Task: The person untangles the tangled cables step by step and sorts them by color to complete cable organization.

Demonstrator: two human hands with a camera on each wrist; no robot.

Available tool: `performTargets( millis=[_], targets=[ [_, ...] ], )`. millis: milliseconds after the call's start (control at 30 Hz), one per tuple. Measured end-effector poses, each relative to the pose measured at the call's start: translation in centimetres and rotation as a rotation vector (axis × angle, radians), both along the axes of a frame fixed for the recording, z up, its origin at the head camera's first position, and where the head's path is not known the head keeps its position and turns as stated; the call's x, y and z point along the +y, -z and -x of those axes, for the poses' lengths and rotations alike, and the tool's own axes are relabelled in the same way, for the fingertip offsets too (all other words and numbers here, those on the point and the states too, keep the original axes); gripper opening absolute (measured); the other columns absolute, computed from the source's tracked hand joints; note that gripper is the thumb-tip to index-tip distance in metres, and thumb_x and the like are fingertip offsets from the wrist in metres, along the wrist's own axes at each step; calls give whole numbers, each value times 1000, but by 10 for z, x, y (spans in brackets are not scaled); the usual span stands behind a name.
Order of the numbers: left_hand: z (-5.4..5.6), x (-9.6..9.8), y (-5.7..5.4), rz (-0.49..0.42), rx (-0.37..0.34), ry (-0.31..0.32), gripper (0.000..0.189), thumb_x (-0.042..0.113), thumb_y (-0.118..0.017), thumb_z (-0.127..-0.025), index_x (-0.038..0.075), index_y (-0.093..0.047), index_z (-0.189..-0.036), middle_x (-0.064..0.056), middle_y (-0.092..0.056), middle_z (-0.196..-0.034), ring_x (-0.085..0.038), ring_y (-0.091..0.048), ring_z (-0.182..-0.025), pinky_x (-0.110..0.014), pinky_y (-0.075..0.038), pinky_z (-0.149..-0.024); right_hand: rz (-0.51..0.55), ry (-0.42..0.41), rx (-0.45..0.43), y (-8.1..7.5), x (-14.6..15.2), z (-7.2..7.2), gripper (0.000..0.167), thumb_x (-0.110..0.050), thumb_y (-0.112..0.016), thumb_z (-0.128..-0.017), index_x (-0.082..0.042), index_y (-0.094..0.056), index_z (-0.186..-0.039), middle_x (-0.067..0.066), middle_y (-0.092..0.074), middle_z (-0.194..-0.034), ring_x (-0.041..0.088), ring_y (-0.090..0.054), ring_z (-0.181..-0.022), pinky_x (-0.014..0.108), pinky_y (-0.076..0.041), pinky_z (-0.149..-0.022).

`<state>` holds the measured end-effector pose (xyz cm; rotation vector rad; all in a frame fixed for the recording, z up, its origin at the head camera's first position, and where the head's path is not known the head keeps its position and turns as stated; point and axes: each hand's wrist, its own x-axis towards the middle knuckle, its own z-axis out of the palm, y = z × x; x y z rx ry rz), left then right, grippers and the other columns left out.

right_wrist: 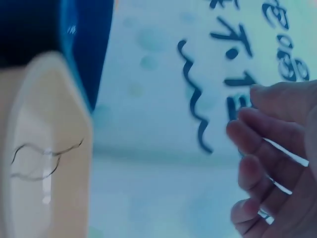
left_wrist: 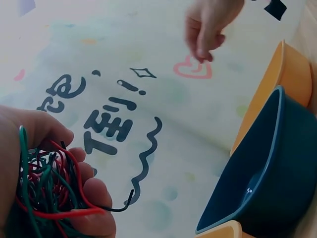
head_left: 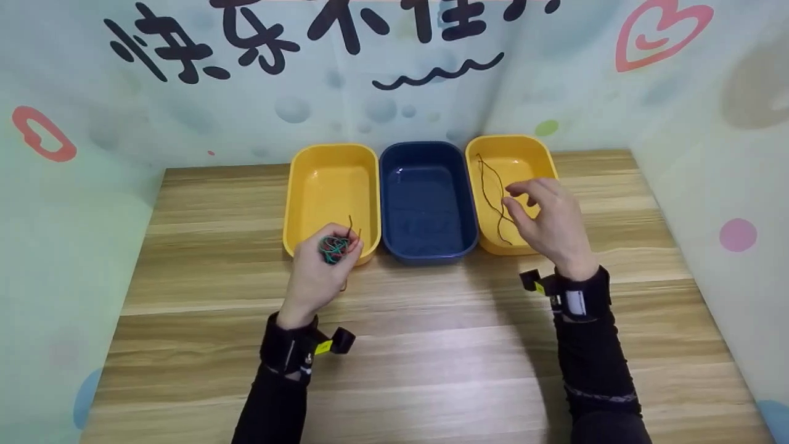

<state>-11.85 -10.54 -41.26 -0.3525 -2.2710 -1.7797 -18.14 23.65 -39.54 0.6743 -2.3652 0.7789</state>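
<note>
A tangled bundle of thin red, green and dark wires [head_left: 334, 248] is gripped by my left hand [head_left: 311, 274], above the front of the left yellow bin [head_left: 333, 185]. In the left wrist view the wires [left_wrist: 49, 183] show in the curled fingers, with one dark end poking out. My right hand [head_left: 551, 222], fingers loosely bent and thumb apart from them, is over the right yellow bin [head_left: 524, 148]. Nothing shows between its fingertips. A dark thin wire [right_wrist: 53, 153] lies bent inside that bin, below the fingertips.
Between the two yellow bins stands a dark blue bin [head_left: 425, 197], side by side with them. All three stand at the back of the wood-grain table [head_left: 431, 345]. A printed cloth backdrop [head_left: 345, 111] rises right behind and along both sides.
</note>
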Motion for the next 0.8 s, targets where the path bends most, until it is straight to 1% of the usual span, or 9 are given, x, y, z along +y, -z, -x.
performTargets(
  millis=[133, 200, 300, 467, 600, 800],
  targets=[
    [-2, 9, 2, 59, 50, 26, 10, 4, -74, -82, 1, -66, -87, -6, -67, -83, -12, -62, -77, -21, -53, -73, 62, -95, 113, -4, -17, -9, 16, -3, -73, -82, 3, -68, -96, 15, -68, -88, 28, -57, -78, 31, -43, -71],
    [-3, 13, 4, 84, 70, 39, 11, 5, -75, -81, 2, -66, -86, -5, -68, -82, -12, -63, -77, -22, -54, -73, 80, -142, 146, -6, -26, -14, 17, -3, -73, -82, 3, -68, -97, 14, -68, -90, 28, -57, -80, 31, -43, -73],
    [-5, 20, 7, 125, 97, 50, 11, 6, -76, -80, 3, -66, -86, -3, -69, -82, -11, -65, -78, -23, -55, -75, 94, -220, 193, -8, -39, -22, 19, -7, -72, -84, 2, -69, -100, 14, -69, -91, 28, -58, -79, 32, -44, -73],
    [-7, 30, 10, 215, 140, 61, 11, 9, -75, -81, 6, -67, -86, -1, -70, -82, -11, -66, -77, -24, -55, -73, 61, -331, 270, -9, -59, -33, 21, -17, -69, -89, 1, -70, -100, 13, -69, -92, 28, -59, -79, 34, -45, -70],
    [-9, 36, 12, 276, 179, 76, 12, 12, -75, -81, 6, -66, -87, -2, -69, -83, -13, -66, -77, -27, -55, -73, 24, -395, 322, -6, -71, -38, 19, -17, -70, -89, -1, -70, -99, 10, -69, -93, 26, -60, -79, 34, -47, -69],
    [-11, 41, 14, 307, 212, 105, 13, 12, -75, -81, 6, -66, -89, -4, -69, -84, -15, -66, -79, -29, -54, -73, -43, -459, 361, 1, -83, -43, 18, -18, -70, -89, -3, -71, -98, 8, -69, -96, 23, -60, -81, 32, -47, -71]
  ],
)
